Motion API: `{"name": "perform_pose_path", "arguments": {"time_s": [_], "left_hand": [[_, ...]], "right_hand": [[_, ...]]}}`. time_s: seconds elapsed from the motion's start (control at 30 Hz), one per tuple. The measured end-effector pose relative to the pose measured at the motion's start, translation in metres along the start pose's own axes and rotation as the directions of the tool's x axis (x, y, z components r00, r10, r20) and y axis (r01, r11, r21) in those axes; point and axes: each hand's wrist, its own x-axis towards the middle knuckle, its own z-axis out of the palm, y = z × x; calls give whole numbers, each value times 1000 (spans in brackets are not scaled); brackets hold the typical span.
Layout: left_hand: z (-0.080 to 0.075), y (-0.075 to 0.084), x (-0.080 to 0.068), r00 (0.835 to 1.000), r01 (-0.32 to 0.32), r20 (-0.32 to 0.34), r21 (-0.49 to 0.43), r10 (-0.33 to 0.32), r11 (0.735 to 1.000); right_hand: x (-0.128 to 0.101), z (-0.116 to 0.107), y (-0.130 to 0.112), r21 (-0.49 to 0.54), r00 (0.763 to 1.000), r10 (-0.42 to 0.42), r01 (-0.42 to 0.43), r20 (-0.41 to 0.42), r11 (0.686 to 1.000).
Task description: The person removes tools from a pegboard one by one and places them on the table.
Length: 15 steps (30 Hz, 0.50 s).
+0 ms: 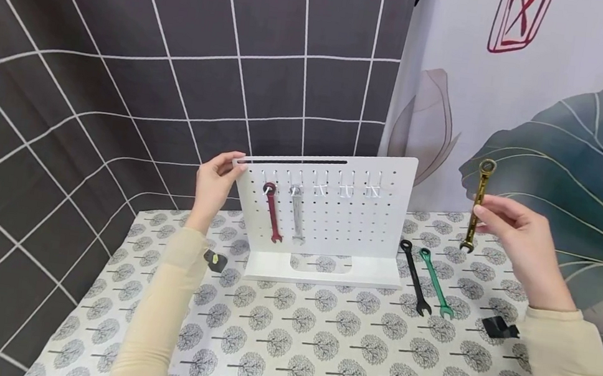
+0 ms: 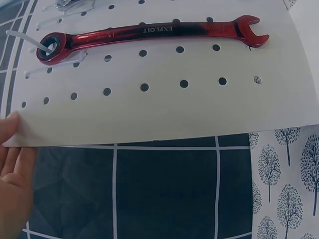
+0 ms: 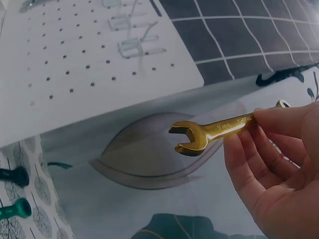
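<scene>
My right hand (image 1: 521,240) pinches a gold wrench (image 1: 478,203) by its middle, upright in the air to the right of a white pegboard (image 1: 330,229). In the right wrist view the gold wrench (image 3: 199,135) points its open jaw toward the board. With thumb and fingers, my left hand (image 1: 214,183) grips the pegboard's upper left corner. A red wrench (image 1: 273,213) and a silver wrench (image 1: 296,212) hang from hooks on its left side. On the table beside the board lie a black wrench (image 1: 416,278) and a green wrench (image 1: 436,284).
Further right on the board, white hooks (image 1: 347,184) hold nothing. The tablecloth (image 1: 302,370) has a tree print. One black patch (image 1: 215,260) lies near the left forearm, another black piece (image 1: 499,327) near the right. Behind hang a dark gridded curtain (image 1: 178,91) and a leaf-patterned cloth (image 1: 576,159).
</scene>
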Motion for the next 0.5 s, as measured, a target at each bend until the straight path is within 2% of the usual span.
{"name": "perform_pose_path", "arguments": {"time_s": [0.17, 0.5], "left_hand": [[-1, 1, 0, 1000, 8, 10, -1, -8, 1000], [-1, 2, 0, 1000, 4, 9, 18, -4, 1000]], "right_hand": [[0, -8, 9, -49, 999, 39, -38, 11, 998], [1, -13, 35, -81, 990, 106, -98, 93, 992]]}}
